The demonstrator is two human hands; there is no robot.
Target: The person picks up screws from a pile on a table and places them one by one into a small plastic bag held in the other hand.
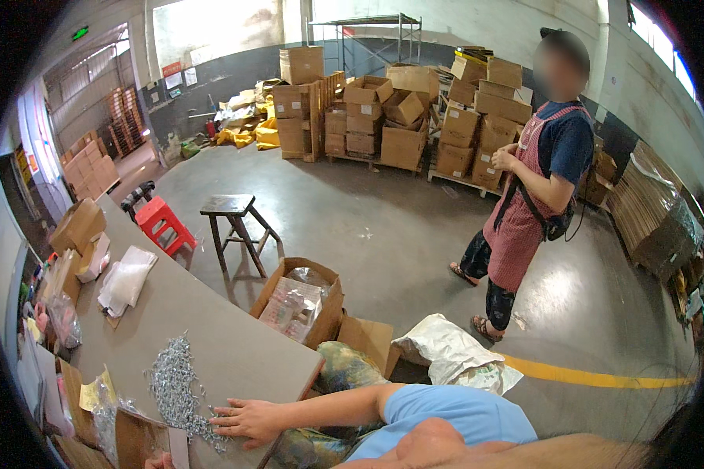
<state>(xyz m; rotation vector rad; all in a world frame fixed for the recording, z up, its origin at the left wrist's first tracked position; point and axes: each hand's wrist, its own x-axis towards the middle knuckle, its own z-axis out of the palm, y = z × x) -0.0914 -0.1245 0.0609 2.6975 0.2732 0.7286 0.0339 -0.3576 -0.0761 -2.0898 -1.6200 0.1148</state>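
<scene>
Heap of small silver metal parts point(176, 379) lies on grey table point(211, 328), long axis running from hand away up table. Right hand point(252, 420) rests flat at heap's near end, fingers spread, clasping nothing, fingertips among nearest pieces. Left hand point(160, 463) barely visible at bottom edge below heap, grip unclear. Cardboard flap point(137, 438) beside heap; open carton point(301, 301) past table edge.

A heap of small silvery metal parts point(174, 381) lies spread in a loose, elongated pile on the grey-brown worktable, near its front corner. The pile trails toward the table edge, where its nearest pieces touch the fingertips of a hand point(249, 420) resting flat, fingers splayed.
</scene>
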